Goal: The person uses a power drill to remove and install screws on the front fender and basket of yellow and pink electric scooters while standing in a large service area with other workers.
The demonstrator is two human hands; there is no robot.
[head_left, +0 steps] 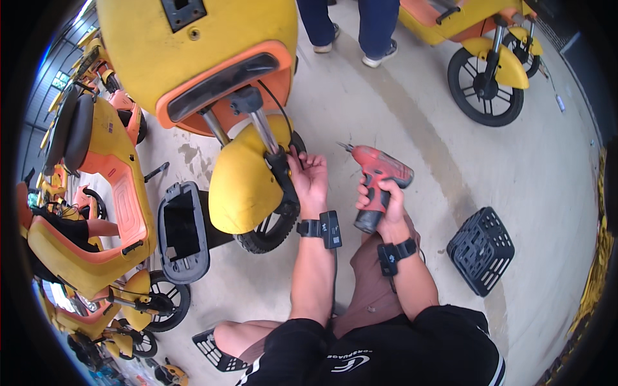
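Observation:
My left hand (310, 174) is turned palm upward at the front fork (278, 168) of a yellow scooter (161, 45), fingers loosely curled and apart, the tips by the dark lower leg and cable. My right hand (391, 199) grips a red-and-black cordless driver (383, 167), its bit pointing left toward the fork. The yellow front fender (238, 186) covers part of the wheel (267, 241) beside my left hand. Whether my left fingertips hold anything small is unclear.
A dark plastic housing (184, 231) stands left of the wheel. A black basket (479, 251) lies at right on the concrete floor (405, 109). Several scooters (116, 193) line the left, another (483, 77) stands back right. A person's legs (373, 26) are ahead; another person's arm (100, 226) shows at left.

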